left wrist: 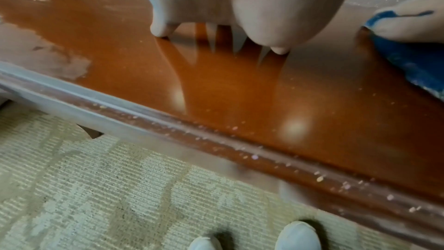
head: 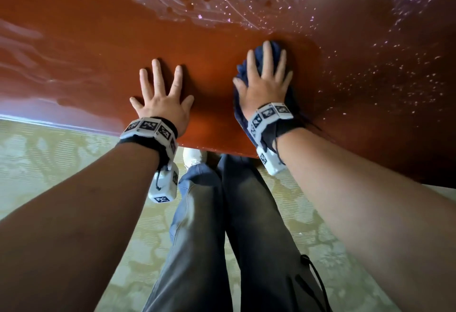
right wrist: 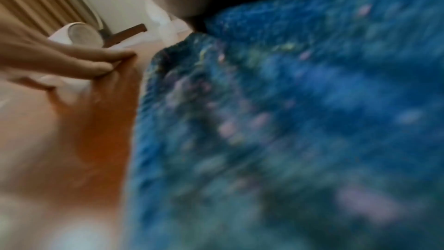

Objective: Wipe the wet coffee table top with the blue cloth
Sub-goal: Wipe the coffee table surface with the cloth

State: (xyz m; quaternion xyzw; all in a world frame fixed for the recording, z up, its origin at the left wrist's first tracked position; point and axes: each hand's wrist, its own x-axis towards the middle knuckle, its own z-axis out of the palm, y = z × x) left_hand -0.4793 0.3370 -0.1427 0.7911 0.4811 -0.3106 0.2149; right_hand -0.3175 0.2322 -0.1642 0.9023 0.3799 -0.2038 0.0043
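Observation:
The coffee table top (head: 212, 40) is glossy red-brown, with water droplets at the far right and wet streaks at the left. My right hand (head: 265, 80) lies flat with straight, spread fingers on the bunched blue cloth (head: 239, 104) and presses it onto the table near the front edge. The right wrist view is blurred and mostly filled by the blue cloth (right wrist: 288, 102). My left hand (head: 160, 92) rests flat on the bare table top just left of the cloth, fingers spread, holding nothing. In the left wrist view, the left hand's fingertips (left wrist: 159, 29) touch the table top (left wrist: 240, 92) and the cloth (left wrist: 413, 60) lies at the right.
The table's moulded near edge (left wrist: 216, 140) runs over a pale patterned carpet (head: 49, 163). My legs (head: 222, 225) and white shoes (left wrist: 298, 235) stand right below that edge. Droplets (head: 370, 77) speckle the right of the table. A white round object (right wrist: 81, 35) and curtains show far behind.

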